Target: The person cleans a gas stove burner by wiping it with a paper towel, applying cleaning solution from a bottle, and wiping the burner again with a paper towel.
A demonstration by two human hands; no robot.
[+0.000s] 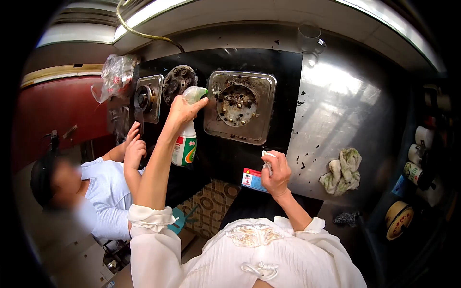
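My left hand is wrapped round the neck of a spray bottle with a green and white label, held upright over the black stove top. Just right of its nozzle lies a dirty square burner tray with a round, debris-covered burner in it. My right hand is closed on a small white cloth near the stove's front edge, beside a red and blue label. A round burner part sits behind my left hand.
On the left, a co-worker has both hands near a smaller burner. A plastic bag lies at the back left. A glass mug and a crumpled rag are on the steel counter, with black crumbs about.
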